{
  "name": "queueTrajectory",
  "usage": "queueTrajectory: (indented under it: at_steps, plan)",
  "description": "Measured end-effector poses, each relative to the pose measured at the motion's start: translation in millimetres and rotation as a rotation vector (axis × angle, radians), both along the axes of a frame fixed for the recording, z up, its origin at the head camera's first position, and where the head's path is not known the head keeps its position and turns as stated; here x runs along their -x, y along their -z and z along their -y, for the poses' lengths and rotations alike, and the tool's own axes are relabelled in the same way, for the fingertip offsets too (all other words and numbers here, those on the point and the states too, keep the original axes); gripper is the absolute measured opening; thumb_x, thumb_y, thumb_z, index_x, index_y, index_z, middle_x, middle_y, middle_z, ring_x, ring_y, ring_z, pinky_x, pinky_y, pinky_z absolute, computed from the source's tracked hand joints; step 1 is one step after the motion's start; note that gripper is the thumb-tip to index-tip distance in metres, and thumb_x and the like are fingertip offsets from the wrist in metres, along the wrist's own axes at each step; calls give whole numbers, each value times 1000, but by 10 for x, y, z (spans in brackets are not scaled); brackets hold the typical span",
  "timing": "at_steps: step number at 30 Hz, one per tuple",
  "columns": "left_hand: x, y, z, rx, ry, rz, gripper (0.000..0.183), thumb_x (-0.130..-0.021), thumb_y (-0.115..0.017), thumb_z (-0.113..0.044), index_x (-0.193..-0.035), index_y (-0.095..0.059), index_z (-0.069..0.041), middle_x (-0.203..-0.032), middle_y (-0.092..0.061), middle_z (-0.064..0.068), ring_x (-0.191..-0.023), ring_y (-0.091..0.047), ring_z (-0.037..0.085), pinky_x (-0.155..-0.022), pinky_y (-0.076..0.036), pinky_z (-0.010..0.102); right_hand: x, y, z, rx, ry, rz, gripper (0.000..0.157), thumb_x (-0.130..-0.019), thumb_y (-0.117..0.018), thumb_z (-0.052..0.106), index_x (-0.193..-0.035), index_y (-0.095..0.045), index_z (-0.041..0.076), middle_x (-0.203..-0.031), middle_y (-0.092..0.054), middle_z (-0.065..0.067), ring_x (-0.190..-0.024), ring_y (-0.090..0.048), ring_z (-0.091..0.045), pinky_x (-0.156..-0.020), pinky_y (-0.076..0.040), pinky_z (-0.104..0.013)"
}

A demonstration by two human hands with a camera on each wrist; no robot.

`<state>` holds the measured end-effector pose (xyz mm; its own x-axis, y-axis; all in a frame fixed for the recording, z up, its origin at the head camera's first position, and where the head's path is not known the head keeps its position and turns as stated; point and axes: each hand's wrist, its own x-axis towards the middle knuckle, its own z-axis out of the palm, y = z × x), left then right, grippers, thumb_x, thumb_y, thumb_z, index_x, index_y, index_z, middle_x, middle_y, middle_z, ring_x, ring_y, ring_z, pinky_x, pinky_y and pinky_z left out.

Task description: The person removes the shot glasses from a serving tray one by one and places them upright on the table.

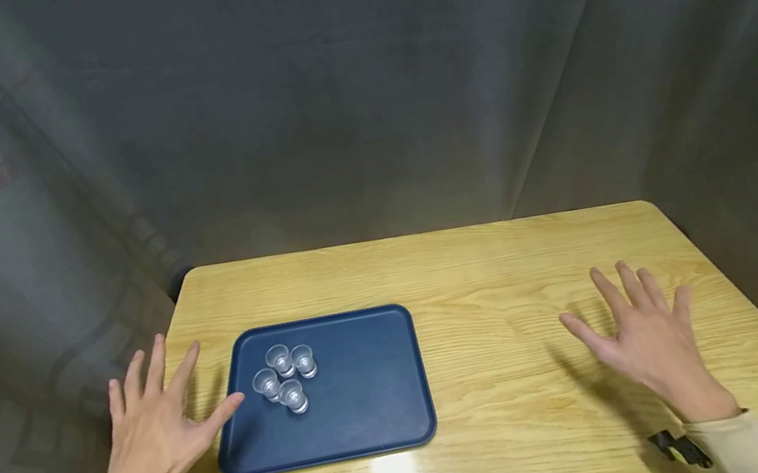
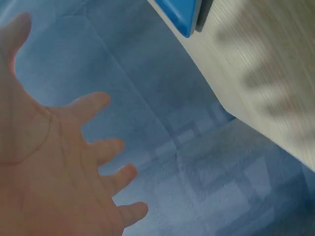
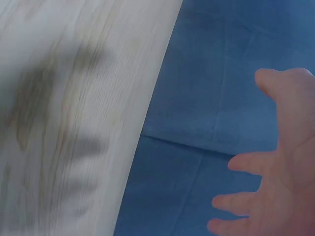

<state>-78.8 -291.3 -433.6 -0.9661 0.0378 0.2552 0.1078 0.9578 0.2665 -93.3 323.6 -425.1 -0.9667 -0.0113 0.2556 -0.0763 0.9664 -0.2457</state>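
Several small clear glasses (image 1: 292, 396) stand upright in a cluster on the left part of a dark blue tray (image 1: 371, 407). My left hand (image 1: 151, 433) hovers at the tray's left side, fingers spread and straight, holding nothing; its thumb overlaps the tray's left rim in the head view. In the left wrist view the palm of the left hand (image 2: 44, 152) faces the camera, and one tray corner (image 2: 183, 14) shows at the top. Well to the right of the tray, my right hand (image 1: 653, 349) is held above the table with its fingers spread, touching nothing.
The wooden table (image 1: 481, 295) has rounded far corners and casts back a bright reflection at its near side. Dark grey cloth (image 1: 341, 108) hangs behind it and on both sides. A black strap device (image 1: 679, 450) sits at the right wrist.
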Motion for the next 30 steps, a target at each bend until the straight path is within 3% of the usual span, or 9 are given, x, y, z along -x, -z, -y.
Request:
queueTrajectory:
  at_steps: [8, 16, 24, 30]
  plan:
    - [3, 6, -40, -79, 32, -11, 94, -86, -79, -60, -159, -48, -9, -175, -20, 27, -153, -22, 60, -117, -11, 85, 16, 9, 199, 146, -97, -6, 83, -99, -71, 50, -159, -45, 0, -158, -43, -39, -134, -44, -67, -100, -34, -83]
    - [11, -30, -119, -203, -7, -44, 78, -95, -77, -45, -158, -49, -8, -174, -24, 26, -151, -30, 58, -108, -28, 81, 50, 36, 479, 262, -152, -29, 72, -101, -71, 43, -155, -50, 0, -159, -46, -32, -142, -44, -59, -105, -37, -79]
    - [34, 45, -137, -290, -100, -50, 65, -97, -76, -31, -153, -55, -5, -159, -45, 33, -137, -44, 62, -102, -35, 76, 148, 65, 770, 317, -211, -90, 63, -100, -74, 36, -149, -57, 0, -157, -52, -27, -143, -48, -52, -109, -39, -73]
    - [22, 93, -109, -325, -98, -40, 60, -97, -76, -19, -152, -56, -5, -152, -53, 29, -124, -59, 51, -92, -48, 69, 200, 53, 983, 341, -238, -89, 61, -100, -74, 38, -149, -59, 4, -156, -54, -23, -143, -51, -46, -112, -40, -69]
